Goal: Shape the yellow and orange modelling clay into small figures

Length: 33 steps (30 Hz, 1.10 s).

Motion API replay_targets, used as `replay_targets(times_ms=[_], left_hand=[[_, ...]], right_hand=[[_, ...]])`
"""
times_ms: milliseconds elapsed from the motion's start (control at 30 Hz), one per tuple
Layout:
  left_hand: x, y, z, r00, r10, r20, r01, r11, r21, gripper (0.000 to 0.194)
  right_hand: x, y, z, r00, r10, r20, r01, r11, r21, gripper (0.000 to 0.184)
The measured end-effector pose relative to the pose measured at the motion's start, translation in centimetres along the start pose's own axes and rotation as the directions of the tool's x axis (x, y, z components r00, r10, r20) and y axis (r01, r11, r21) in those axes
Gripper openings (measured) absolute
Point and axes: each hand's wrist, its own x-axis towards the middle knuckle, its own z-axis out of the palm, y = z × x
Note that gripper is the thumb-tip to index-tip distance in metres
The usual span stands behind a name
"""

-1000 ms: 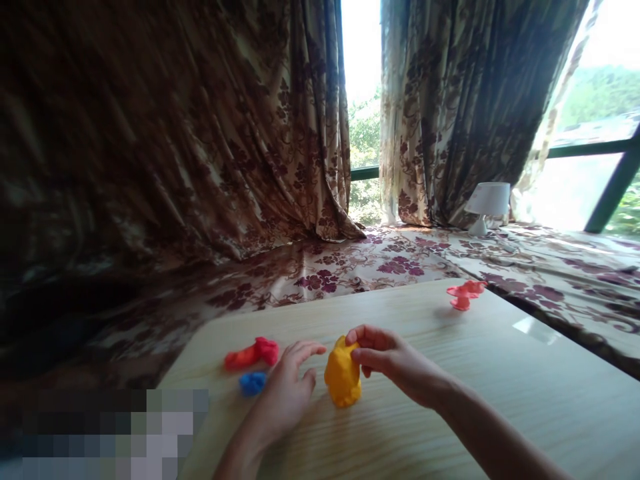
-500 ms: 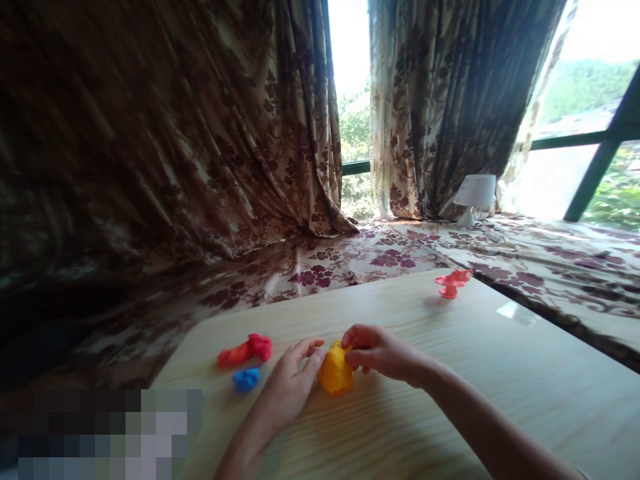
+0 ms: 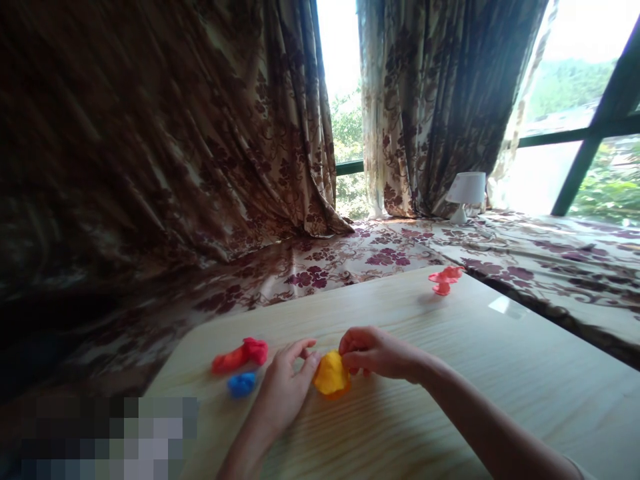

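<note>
Right window (image 3: 547, 170) glares white; left curtain (image 3: 200, 133) hangs dim.

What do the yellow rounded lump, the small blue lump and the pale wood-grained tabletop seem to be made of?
Yellow rounded lump: probably soft modelling dough, rather matte, as its edge is uneven.
Small blue lump: perhaps the same, from its crumpled shape, though blurred.
Pale wood-grained tabletop: real wood or laminate, smooth; grain lines show, but do not settle which.

The left hand (image 3: 284, 381) and right hand (image 3: 374, 352) are showing bare. A pale sleeve (image 3: 580, 471) is edging the right arm (image 3: 475, 412).
</note>
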Motion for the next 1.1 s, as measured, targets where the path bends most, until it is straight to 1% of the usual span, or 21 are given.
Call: replay_targets(times_ms=[67,133,233,300,367,400,500,567,700,767,833,900,1000,1100], left_hand=[[0.1,0.1,-0.2,0.995,0.090,-0.049,-0.088,0.996,0.032,0.029],[0.1,0.4,-0.3,0.987,0.153,-0.057,-0.150,0.988,0.041,0.027],[0.1,0.7,-0.3,0.983,0.181,-0.019,-0.180,0.983,0.036,0.026],[0.0,0.7,-0.3,0.984,0.179,0.001,-0.179,0.983,0.038,0.027],[0.0,0.5,-0.4,0.989,0.149,0.011,-0.149,0.988,0.034,0.028],[0.1,0.3,-0.4,0.993,0.114,0.015,-0.115,0.993,0.026,0.030],[0.1,0.0,-0.4,0.999,-0.033,0.043,0.034,0.999,-0.013,0.038],[0.0,0.1,-0.4,0.994,-0.095,0.061,0.098,0.994,-0.044,0.042],[-0.1,0.6,-0.5,0.988,-0.120,0.094,0.129,0.987,-0.099,0.043],[-0.1,0.8,-0.5,0.985,-0.124,0.116,0.139,0.981,-0.133,0.043],[0.0,0.9,-0.6,0.984,-0.140,0.109,0.159,0.967,-0.199,0.042],[0.1,1.0,-0.6,0.980,-0.177,0.092,0.196,0.934,-0.298,0.043],[0.1,1.2,-0.7,0.969,-0.228,0.091,0.244,0.867,-0.433,0.045],[-0.1,1.5,-0.9,0.963,-0.255,0.089,0.265,0.826,-0.497,0.042]], right_hand=[[-0.1,-0.2,-0.3,1.000,-0.007,-0.027,0.005,0.998,-0.062,0.010],[-0.1,-0.1,-0.7,0.997,-0.019,-0.073,0.011,0.993,-0.116,0.011],[0.1,0.1,-1.1,0.987,-0.068,-0.144,0.042,0.983,-0.177,0.011],[0.2,0.1,-1.1,0.978,-0.095,-0.183,0.063,0.983,-0.170,0.011],[0.3,0.0,-0.8,0.974,-0.079,-0.210,0.054,0.991,-0.124,0.012],[0.4,0.0,-0.5,0.975,-0.060,-0.214,0.041,0.995,-0.093,0.013],[0.6,0.1,0.4,0.981,-0.012,-0.192,0.013,1.000,0.006,0.012],[0.8,0.2,0.9,0.985,-0.014,-0.175,0.029,0.996,0.084,0.012],[0.8,0.0,1.4,0.984,-0.052,-0.170,0.095,0.962,0.256,0.016],[0.6,-0.3,1.4,0.985,-0.051,-0.166,0.102,0.943,0.316,0.017],[0.5,-0.6,1.3,0.986,-0.038,-0.163,0.095,0.928,0.361,0.018],[0.4,-0.7,1.3,0.986,-0.028,-0.164,0.091,0.917,0.389,0.019],[0.5,-0.5,1.3,0.982,-0.031,-0.184,0.100,0.918,0.383,0.019],[0.6,-0.4,1.4,0.984,-0.025,-0.175,0.094,0.912,0.399,0.022]])
